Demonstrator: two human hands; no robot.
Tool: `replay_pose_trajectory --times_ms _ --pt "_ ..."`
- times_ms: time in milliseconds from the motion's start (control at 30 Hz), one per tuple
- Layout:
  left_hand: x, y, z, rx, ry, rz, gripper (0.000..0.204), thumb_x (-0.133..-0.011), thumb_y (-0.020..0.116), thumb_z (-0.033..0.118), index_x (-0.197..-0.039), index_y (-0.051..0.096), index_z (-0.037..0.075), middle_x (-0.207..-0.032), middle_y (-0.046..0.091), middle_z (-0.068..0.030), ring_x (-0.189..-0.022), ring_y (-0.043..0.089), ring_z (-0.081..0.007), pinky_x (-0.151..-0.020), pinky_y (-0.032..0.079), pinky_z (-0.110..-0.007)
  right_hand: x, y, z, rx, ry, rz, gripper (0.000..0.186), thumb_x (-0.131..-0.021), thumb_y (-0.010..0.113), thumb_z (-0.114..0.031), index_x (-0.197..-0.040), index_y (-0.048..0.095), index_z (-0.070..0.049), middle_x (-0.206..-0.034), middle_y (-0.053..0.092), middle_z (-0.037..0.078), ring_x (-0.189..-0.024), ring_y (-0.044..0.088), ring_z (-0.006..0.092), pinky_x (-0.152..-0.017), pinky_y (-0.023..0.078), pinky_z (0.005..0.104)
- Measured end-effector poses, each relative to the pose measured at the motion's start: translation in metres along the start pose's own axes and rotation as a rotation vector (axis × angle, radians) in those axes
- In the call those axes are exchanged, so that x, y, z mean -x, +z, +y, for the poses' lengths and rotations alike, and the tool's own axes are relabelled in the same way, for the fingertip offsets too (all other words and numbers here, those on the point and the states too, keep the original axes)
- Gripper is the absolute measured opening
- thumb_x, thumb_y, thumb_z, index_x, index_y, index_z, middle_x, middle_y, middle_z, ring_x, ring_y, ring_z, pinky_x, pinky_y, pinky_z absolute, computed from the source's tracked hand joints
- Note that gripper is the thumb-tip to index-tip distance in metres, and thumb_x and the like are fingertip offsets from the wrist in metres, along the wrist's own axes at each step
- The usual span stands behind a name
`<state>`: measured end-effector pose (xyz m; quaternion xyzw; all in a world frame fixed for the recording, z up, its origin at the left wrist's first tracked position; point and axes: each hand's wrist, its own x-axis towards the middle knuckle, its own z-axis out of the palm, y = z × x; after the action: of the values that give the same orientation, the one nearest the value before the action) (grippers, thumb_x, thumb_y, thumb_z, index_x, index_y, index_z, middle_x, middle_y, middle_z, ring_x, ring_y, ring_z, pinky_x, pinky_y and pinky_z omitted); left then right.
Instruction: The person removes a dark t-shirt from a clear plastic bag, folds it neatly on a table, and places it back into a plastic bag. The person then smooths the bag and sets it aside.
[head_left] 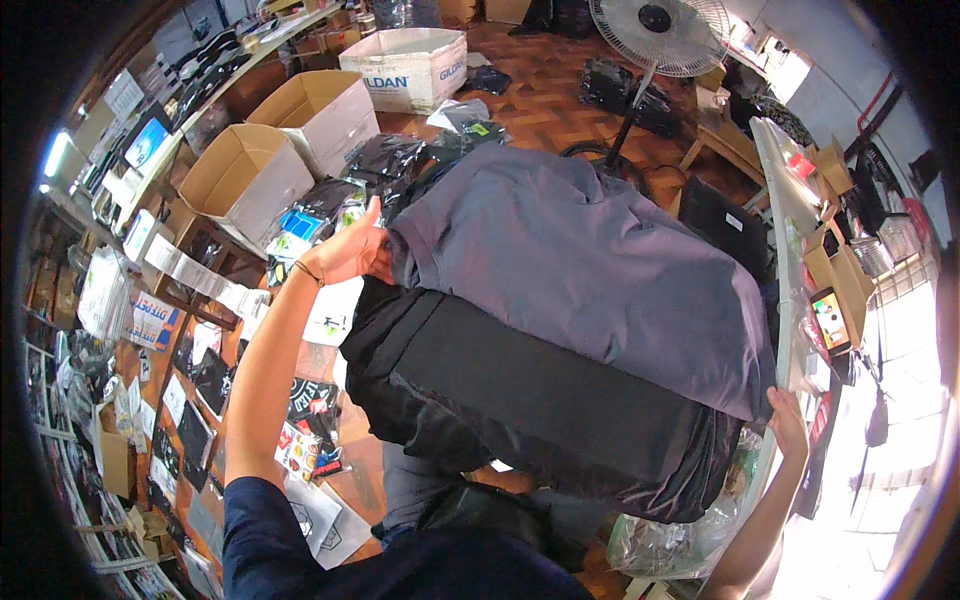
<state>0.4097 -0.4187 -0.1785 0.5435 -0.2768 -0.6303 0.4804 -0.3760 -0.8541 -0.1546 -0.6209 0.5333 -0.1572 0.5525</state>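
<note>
Grey garment [570, 260] spread across centre of frame, lying over the upper part of a black cloth pile [520, 380]. Left hand [352, 252] at the garment's left edge, left of centre: thumb raised, fingers partly hidden by the cloth; cannot tell how tightly they close. Right hand [788, 424] at the garment's lower-right corner, lower right of frame: fingers narrow, pinching the edge. Upper left: two open cartons [262, 195] and, near them, a white box [405, 75]. Upper right: standing fan [655, 40]. Right side: lit phone [830, 320] leaning by a cardboard box [845, 280].
</note>
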Motion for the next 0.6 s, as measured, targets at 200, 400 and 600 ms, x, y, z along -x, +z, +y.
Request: replay_pose_trajectory --times_ms 200,400,600 --pt "-0.050 0.059 0.026 -0.039 0.117 0.309 0.076 -0.104 0.052 0.072 -0.144 0.065 0.009 -0.128 0.074 -0.0069 -0.110 0.071 -0.0246 -0.089 0.057 -0.048 0.027 -0.003 0.041 0.216 -0.221 0.229 0.053 -0.100 0.076 -0.018 -0.143 0.058 0.007 -0.134 0.070 0.013 -0.125 0.064 0.0195 -0.108 0.049 0.0351" --pt "-0.051 -0.005 0.027 -0.013 0.324 0.313 0.036 -0.103 0.071 0.021 -0.130 0.070 -0.003 -0.134 0.071 -0.0117 -0.122 0.067 -0.0227 -0.107 0.051 -0.036 -0.001 0.026 0.010 0.007 -0.265 0.497 0.086 -0.093 0.085 -0.039 -0.154 0.049 0.009 -0.158 0.053 0.024 -0.146 0.051 0.0311 -0.123 0.038 0.0422" --pt "0.047 -0.041 0.121 -0.041 0.777 0.413 0.040 -0.109 0.064 0.033 -0.134 0.071 0.002 -0.133 0.072 -0.0077 -0.122 0.066 -0.0191 -0.108 0.048 -0.040 0.026 -0.016 -0.088 -0.273 -0.525 0.467 0.071 -0.100 0.078 -0.037 -0.152 0.055 0.005 -0.146 0.064 0.015 -0.124 0.061 0.0231 -0.109 0.044 0.0356"
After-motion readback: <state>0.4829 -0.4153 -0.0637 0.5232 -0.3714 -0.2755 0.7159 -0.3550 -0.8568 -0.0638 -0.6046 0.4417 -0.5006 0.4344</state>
